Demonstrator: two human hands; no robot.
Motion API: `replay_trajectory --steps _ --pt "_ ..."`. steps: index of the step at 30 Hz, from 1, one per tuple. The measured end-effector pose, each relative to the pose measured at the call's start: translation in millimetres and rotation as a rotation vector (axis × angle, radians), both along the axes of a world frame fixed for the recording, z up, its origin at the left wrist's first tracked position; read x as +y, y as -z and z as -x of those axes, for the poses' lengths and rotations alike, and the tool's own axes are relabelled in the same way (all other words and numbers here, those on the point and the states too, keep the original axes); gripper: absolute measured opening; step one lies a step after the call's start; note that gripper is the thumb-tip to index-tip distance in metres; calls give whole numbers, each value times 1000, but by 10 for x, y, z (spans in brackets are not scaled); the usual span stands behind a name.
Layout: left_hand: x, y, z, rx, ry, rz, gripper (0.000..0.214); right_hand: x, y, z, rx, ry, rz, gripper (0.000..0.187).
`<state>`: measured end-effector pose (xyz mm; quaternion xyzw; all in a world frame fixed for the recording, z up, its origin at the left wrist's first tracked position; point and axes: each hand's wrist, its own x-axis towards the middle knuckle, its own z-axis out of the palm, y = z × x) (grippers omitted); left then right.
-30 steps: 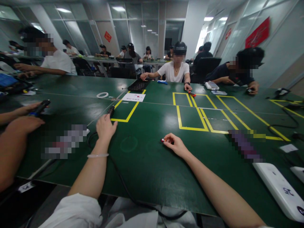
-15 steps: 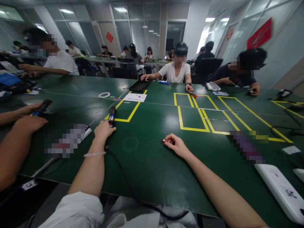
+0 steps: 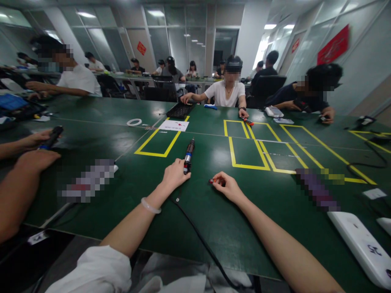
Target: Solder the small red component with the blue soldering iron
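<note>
My left hand is closed round the rear end of a black corded electric screwdriver, whose tip points away from me over the green table. Its black cable trails back towards me. My right hand rests on the table just to the right and pinches a small red object between thumb and fingers. The two hands are about a hand's width apart.
Yellow tape rectangles mark the table ahead. A white power strip lies at the right. A co-worker's arms with another screwdriver are at the left. A black tray, a white sheet and seated people lie across.
My left hand took hold of the screwdriver near the left yellow rectangle and has carried it to the right, close to my right hand. My right hand with the red object has stayed put.
</note>
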<state>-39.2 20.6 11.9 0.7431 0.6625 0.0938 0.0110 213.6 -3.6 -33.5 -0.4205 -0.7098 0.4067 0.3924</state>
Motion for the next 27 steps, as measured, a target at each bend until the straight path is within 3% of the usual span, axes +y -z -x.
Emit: replay_trajectory --steps 5,9,20,27 --pt "-206 4 -405 -45 197 -9 55 30 33 -23 15 41 -56 20" --pt "-335 4 -571 1 253 -39 54 5 17 -9 -36 31 -100 13" --pt "-394 6 -559 6 370 -55 58 -44 -44 9 -114 60 -195 9" --pt "-415 1 -557 -11 425 -56 56 -43 -6 18 -229 6 -240 9"
